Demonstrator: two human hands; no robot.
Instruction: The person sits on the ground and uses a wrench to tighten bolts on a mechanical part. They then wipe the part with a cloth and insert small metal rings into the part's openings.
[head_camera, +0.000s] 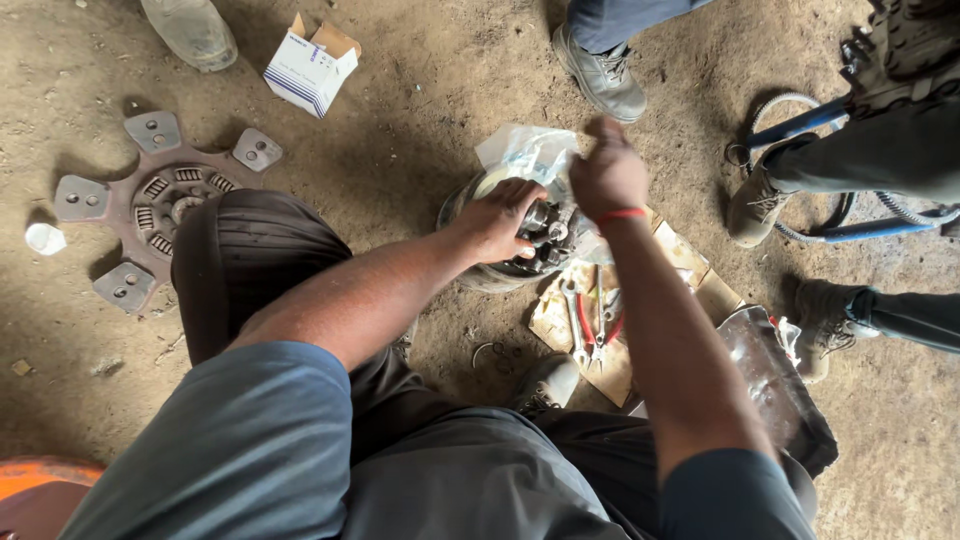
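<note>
Right by clutch assy (520, 250): wrenches (575, 320), pliers (598, 330), clutch disc (150, 200) off left.

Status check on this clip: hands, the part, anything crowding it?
Left hand flat on round metal assembly. Right hand pinching plastic wrap above it. Wrench and pliers alongside on cardboard.

We have two bare arms, and our left hand (500, 215) and right hand (608, 175) have no gloves on. Our shirt has short blue-grey sleeves that stop above the elbows. A thin red band goes around our right wrist. Our trousers are dark grey, and the knee has soft lines in the cloth. Our shoe is dusty and grey, with a dark sole
</note>
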